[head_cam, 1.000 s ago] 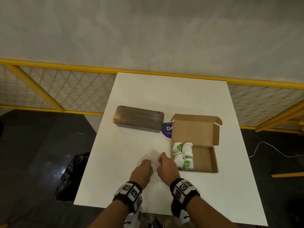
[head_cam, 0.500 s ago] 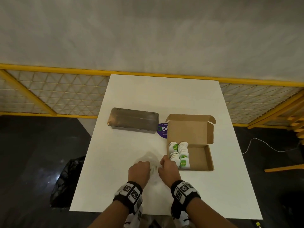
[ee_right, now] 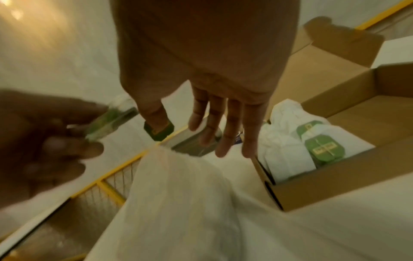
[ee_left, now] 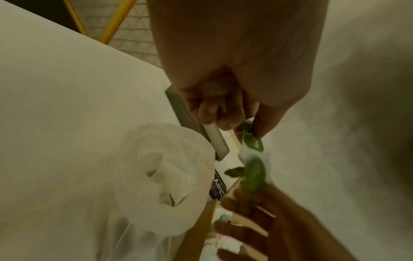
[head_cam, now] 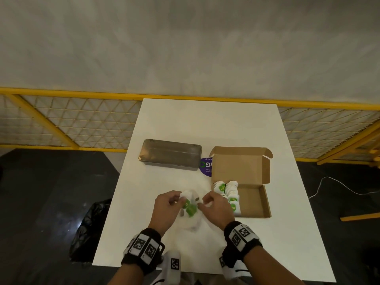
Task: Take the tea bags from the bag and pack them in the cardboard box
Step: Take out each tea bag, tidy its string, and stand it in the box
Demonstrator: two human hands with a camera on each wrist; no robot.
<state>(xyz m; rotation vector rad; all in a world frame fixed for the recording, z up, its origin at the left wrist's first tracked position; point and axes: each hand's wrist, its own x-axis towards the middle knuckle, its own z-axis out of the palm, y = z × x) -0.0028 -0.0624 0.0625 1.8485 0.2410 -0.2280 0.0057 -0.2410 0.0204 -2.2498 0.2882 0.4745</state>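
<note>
Fingers (ee_left: 225, 113) of the left hand (head_cam: 167, 208) pinch a green-tagged tea bag (head_cam: 190, 208) above the crumpled clear bag (head_cam: 193, 225) near the table (head_cam: 287, 233) edge; the right hand (head_cam: 218, 206) pinches its paper tag (ee_right: 159, 131), other fingers spread. Beyond, the open cardboard box (head_cam: 256, 204) holds tea bags at left, bare at right. The string could snag or tear if pulled apart.

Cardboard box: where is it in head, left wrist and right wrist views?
Head: cardboard box right of centre on the table, lid open.
Left wrist: only a brown edge, bottom centre.
Right wrist: right side, tea bags inside.
Shared landmark: grey metal tin.
</note>
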